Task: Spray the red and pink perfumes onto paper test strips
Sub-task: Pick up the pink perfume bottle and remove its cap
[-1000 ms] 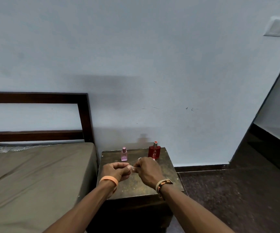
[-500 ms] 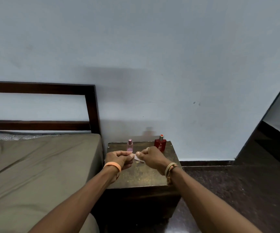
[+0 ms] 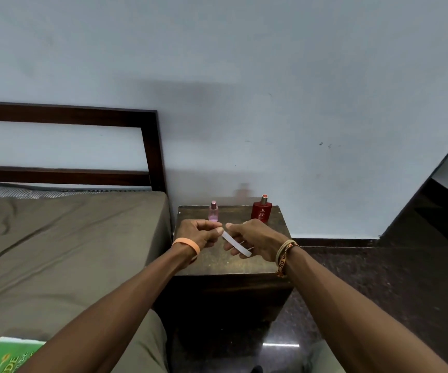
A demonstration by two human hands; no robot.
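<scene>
A small pink perfume bottle (image 3: 213, 212) and a larger red perfume bottle (image 3: 261, 210) stand upright at the back of a dark wooden bedside table (image 3: 217, 262). Neither has a cap on its sprayer. Above the tabletop, in front of the bottles, my left hand (image 3: 198, 235) pinches the upper end of a white paper test strip (image 3: 235, 243). The strip slants down to the right across the loosely spread fingers of my right hand (image 3: 255, 239). The right thumb is just above the strip's upper end and does not clearly grip it.
A bed with an olive sheet (image 3: 69, 251) and a dark wooden headboard (image 3: 150, 146) stands against the table's left side. A green printed packet (image 3: 7, 356) lies at the bed's near corner. The wall (image 3: 271, 103) is right behind the table, and dark floor (image 3: 379, 278) spreads to the right.
The hands were pressed together over the table; they have drawn slightly apart, and the white strip now shows between them. The head camera has shifted, so the table sits further right.
</scene>
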